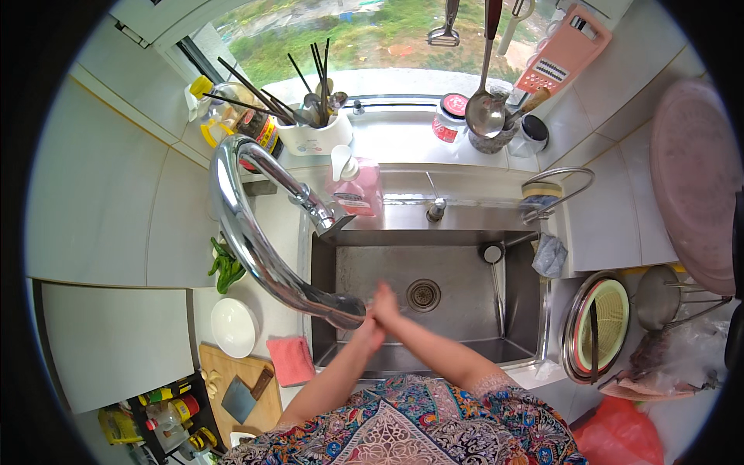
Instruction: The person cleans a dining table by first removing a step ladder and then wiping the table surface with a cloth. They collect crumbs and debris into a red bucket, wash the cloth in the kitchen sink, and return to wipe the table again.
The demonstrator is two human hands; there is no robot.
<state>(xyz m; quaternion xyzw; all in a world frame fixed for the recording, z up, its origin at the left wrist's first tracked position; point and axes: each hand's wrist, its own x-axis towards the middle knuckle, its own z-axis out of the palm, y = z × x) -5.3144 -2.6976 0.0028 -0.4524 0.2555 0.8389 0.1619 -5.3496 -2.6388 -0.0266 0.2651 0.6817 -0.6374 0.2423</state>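
My left hand and my right hand touch each other over the stainless steel sink, beside the spout end of the chrome faucet. The right hand lies across the left one and is blurred. Neither shows an object in it, and the fingers are partly hidden. Behind the sink, left of centre, stands a pump bottle of pink liquid. The sink drain is to the right of the hands. A long-handled utensil leans in the sink's right side.
On the left counter are green peppers, a white bowl, a pink cloth and a wooden cutting board with a cleaver and garlic. A grey cloth hangs at the sink's right edge, near racked baskets.
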